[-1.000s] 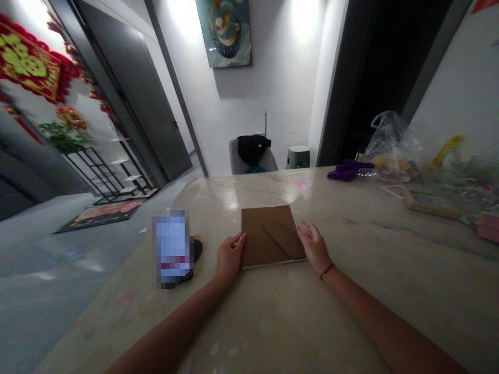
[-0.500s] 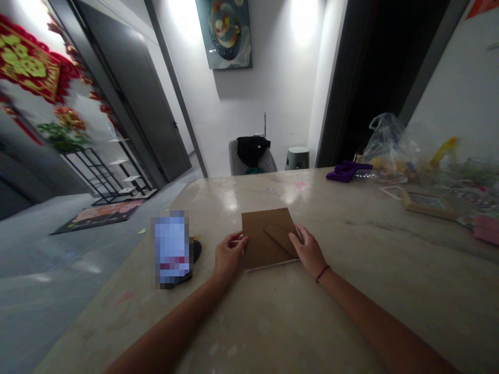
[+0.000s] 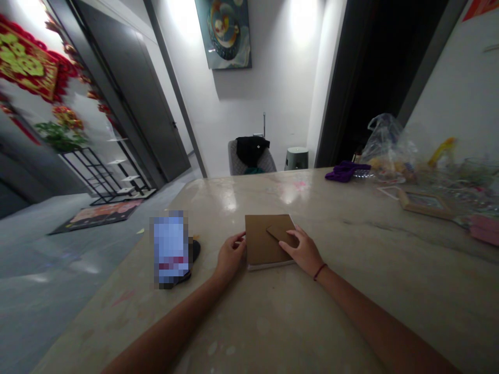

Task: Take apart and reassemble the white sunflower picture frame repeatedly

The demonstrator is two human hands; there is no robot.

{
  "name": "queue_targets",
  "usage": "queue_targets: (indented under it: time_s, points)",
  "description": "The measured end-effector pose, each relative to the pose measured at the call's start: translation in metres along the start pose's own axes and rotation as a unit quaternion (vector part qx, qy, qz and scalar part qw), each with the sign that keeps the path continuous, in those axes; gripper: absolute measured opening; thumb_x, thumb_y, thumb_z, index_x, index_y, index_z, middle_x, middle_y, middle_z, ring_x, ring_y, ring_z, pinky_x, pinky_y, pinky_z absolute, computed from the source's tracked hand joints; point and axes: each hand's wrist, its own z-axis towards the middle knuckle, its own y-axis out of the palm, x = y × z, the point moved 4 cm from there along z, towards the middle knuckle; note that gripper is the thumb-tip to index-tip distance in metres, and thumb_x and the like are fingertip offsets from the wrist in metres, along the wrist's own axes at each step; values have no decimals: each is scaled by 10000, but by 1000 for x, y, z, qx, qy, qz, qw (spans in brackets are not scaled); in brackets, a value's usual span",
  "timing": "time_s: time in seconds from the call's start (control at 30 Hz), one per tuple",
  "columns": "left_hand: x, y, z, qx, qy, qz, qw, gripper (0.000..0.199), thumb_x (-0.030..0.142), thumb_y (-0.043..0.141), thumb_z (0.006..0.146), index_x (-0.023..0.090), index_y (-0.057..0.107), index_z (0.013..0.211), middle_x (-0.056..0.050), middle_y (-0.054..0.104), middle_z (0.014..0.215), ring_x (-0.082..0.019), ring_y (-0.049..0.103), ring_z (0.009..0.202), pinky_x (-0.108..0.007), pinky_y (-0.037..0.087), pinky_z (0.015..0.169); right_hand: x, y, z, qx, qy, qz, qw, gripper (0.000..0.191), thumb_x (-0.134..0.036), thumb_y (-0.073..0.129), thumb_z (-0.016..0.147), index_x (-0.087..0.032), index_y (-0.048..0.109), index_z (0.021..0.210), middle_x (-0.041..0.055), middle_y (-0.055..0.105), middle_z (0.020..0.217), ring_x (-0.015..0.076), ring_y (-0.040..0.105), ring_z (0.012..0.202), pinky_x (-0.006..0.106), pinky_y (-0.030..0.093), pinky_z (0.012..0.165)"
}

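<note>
A picture frame [image 3: 262, 248] lies face down on the table, its brown backing board up and a pale rim showing along the near edge. A fold-out stand flap [image 3: 274, 235] is outlined on the board. My left hand [image 3: 230, 254] holds the frame's left edge, fingers curled and partly hidden. Over the right part of the board is my right hand [image 3: 306, 252], thumb and index finger apart and their tips at the stand flap. A dark red cord [image 3: 320, 271] circles my right wrist.
A blurred-out phone-like object [image 3: 171, 246] stands on the left of the table [image 3: 249, 322]. To the right are a purple cloth [image 3: 345, 171], a clear plastic bag [image 3: 390, 148], another wooden frame [image 3: 424, 204] and a pink item [image 3: 484, 228]. Beyond the far edge stands a chair [image 3: 236, 158].
My right hand has slid from the frame's right edge onto the backing board, its fingers now spread at the flap. The frame has turned slightly and lies squarer; my left hand stays at its left edge.
</note>
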Motion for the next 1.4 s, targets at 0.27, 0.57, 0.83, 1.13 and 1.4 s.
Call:
queue_targets:
  time_s: [0.27,0.57,0.83,1.13,1.4]
  points:
    - [-9,2,0,-36,-11,-92,995,451,373,579,681,175,621,1084,-59,639,989,-176,582,838,-274,443,712,1,-2,0,3,15,30,999,387,-427,624,662,-153,642,934,171,542,1216,269,461,1182,414,381,975]
    - [-2,1,-2,-65,-4,-124,990,318,318,582,641,165,653,911,-67,634,963,-189,579,846,-295,441,744,1,-3,0,8,27,40,999,398,-432,624,656,-146,641,933,176,523,1242,271,476,1170,418,374,986]
    - [7,-1,-1,-40,34,-34,998,246,406,558,646,179,649,675,-50,616,860,-182,572,800,-287,446,743,-2,-4,-1,10,4,43,999,348,-411,624,662,-172,636,914,155,518,1248,273,475,1167,445,374,983]
    - [-4,-4,2,-26,-15,7,1000,423,556,548,641,150,643,717,-65,647,779,-220,582,778,-311,435,699,-2,-2,1,-13,14,104,994,369,-429,479,771,-166,638,974,138,481,1290,240,408,1229,418,306,1037]
    - [-11,-4,1,-41,-91,-133,986,507,587,606,592,133,647,815,-88,687,839,-228,623,784,-321,472,678,13,2,7,-9,59,200,978,415,-301,400,759,-183,586,1111,76,608,1159,206,539,1090,399,390,965]
